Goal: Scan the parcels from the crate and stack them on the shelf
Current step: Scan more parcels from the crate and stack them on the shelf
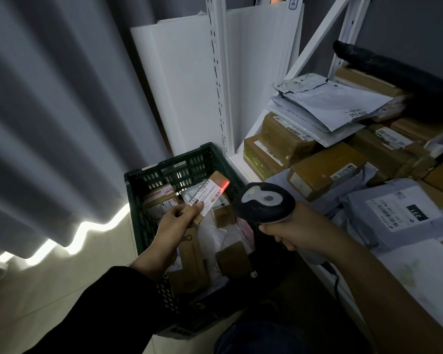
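My left hand (175, 224) pinches a small brown parcel (211, 194) by its lower end and holds it tilted above the dark green crate (138, 200). A red scan line glows across the parcel's white label. My right hand (294, 229) grips the handle of a dark barcode scanner (262, 203), whose head points at the label from the right. Several more boxes and bags lie inside the crate (197, 254). The white shelf (407, 267) on the right carries stacked brown boxes (322, 172) and grey mailer bags (399, 210).
A white upright shelf post (219, 72) and white panels (187, 85) stand behind the crate. Grey curtains (49, 111) hang on the left above a pale floor. A long black wrapped item (394, 67) lies over the far parcels. The scanner's cable trails down by the shelf's front edge.
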